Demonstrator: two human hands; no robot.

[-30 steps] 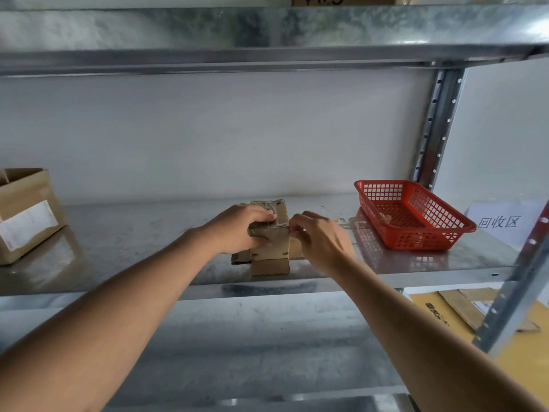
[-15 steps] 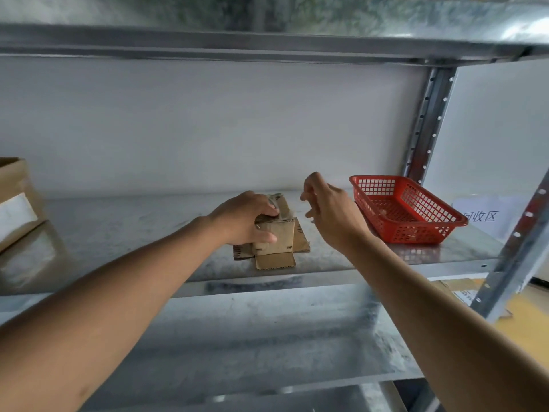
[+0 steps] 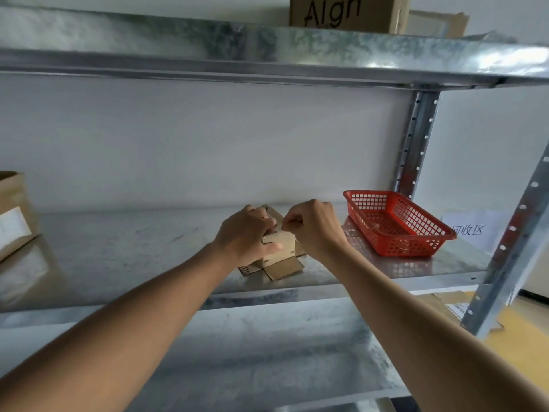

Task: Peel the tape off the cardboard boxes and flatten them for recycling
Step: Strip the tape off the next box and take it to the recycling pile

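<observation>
Small brown cardboard box (image 3: 277,248) under tape removal on galvanised metal shelf (image 3: 118,248).

The box is gripped by the left hand (image 3: 245,233), fingers curled over its top. Directly right of it, the right hand (image 3: 315,226) is raised, fingers pinched together at the box's upper edge; tape between them cannot be confirmed.

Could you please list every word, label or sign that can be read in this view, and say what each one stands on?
"Algn", handwritten in black, on the brown cardboard box on the top metal shelf.
"回收区", printed on the white paper sign behind the red plastic mesh basket.
The white label on the brown cardboard box at the left edge: no text readable.
The small brown cardboard box under both hands: print too small to read.
</observation>
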